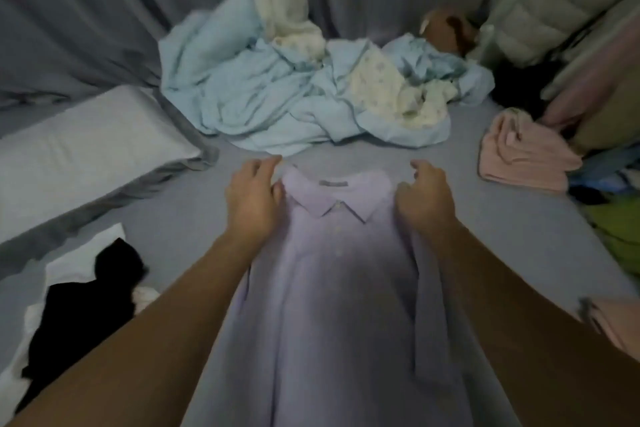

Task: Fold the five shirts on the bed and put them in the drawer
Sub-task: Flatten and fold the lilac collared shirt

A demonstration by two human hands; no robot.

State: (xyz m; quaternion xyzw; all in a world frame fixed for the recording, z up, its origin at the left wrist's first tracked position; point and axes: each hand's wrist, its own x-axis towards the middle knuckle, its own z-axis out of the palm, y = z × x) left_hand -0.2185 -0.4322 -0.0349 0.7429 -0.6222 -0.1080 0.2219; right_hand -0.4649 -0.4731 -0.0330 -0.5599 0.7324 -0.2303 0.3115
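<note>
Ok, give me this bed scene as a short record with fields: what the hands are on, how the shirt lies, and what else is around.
shirt in work: lilac collared shirt, spread lengthwise on the bed, collar at the far end, front up
left hand: grips the shirt's left shoulder
right hand: grips the shirt's right shoulder
folded: pink garment, at the right
left side: pillow; black garment on white cloth
far end: crumpled light blue bedding
drawer: not in view
</note>
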